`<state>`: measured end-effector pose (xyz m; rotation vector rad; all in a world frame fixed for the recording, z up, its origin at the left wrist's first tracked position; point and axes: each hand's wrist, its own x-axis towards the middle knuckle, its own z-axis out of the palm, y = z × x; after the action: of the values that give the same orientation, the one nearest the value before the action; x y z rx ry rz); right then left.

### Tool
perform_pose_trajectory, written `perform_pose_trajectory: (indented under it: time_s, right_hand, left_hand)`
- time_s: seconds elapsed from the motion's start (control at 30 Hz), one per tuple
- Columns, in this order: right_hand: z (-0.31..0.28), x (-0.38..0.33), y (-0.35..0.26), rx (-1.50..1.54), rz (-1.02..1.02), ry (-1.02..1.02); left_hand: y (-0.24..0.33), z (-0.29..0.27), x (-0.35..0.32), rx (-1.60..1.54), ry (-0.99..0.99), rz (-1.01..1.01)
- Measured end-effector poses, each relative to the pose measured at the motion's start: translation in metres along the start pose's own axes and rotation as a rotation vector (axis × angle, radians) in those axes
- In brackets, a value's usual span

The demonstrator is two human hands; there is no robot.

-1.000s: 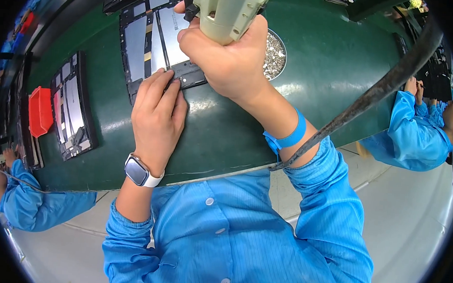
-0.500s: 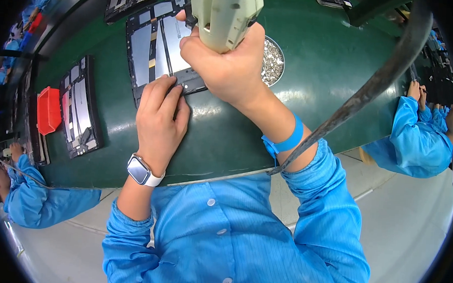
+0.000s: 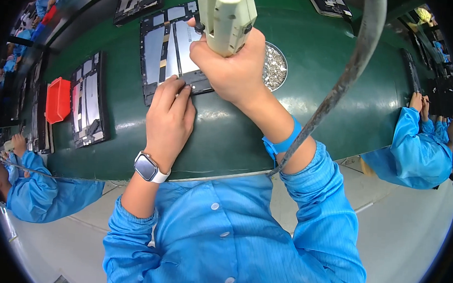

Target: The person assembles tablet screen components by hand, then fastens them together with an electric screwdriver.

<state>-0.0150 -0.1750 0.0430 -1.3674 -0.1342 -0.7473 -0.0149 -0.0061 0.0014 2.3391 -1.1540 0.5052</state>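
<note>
In the head view, the dark-framed panel (image 3: 153, 51) is lying at twelve o'clock from your nearer left hand (image 3: 169, 119), apparently lengthwise twelve to six; that hand's bent fingers are resting on its edge — grasping nothing visible — while your right hand (image 3: 234, 67), forearm toward five, is clenching the pale tool (image 3: 226, 19).

I can read no words, numbers or signs. Faint print (image 3: 190, 36) on the silver plate (image 3: 185, 52) of a tablet (image 3: 152, 50), back from the near edge of the bench (image 3: 322, 69), is too small for me.

Electronics workshop (opened tablets (image 3: 172, 46), green bench (image 3: 313, 59))
</note>
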Motion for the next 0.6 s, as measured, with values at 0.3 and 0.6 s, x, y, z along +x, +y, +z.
perform_pose_trajectory:
  time_s: [0.3,0.6]
  right_hand:
    - [-0.009,0.005,0.009,-0.191,-0.055,-0.002]
    - [-0.008,0.002,0.01,-0.08,0.01,0.04]
  left_hand:
    - [0.004,-0.004,0.009,0.034,-0.125,-0.073]
    - [-0.047,-0.019,-0.013,-0.039,-0.023,-0.36]
